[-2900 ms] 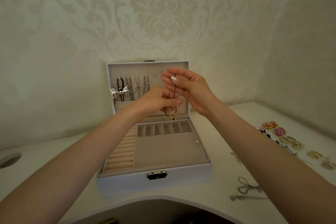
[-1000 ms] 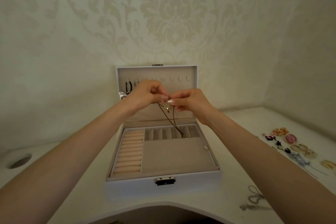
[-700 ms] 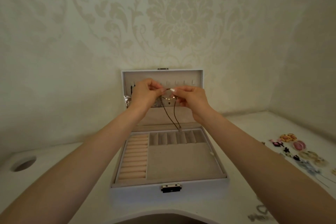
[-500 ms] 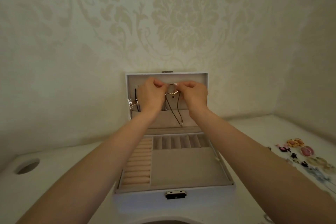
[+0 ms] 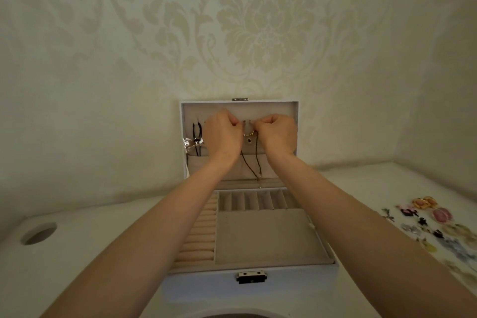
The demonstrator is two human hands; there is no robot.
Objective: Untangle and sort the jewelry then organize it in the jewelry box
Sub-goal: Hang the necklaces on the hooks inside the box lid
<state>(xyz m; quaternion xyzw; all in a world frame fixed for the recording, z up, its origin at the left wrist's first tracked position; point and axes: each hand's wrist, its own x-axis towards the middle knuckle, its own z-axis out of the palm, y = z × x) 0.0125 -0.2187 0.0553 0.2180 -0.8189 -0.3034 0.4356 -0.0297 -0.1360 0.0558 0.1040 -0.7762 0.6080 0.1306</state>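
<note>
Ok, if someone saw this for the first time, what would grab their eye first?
The left hand and right hand, up at the upright lid of the open jewelry box, pinching a dark-cord necklace whose ends dangle below. After that, the colourful pieces scattered on the table at far right.

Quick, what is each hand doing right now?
Left hand: pinching the black cord necklace.
Right hand: pinching the same necklace.
</note>
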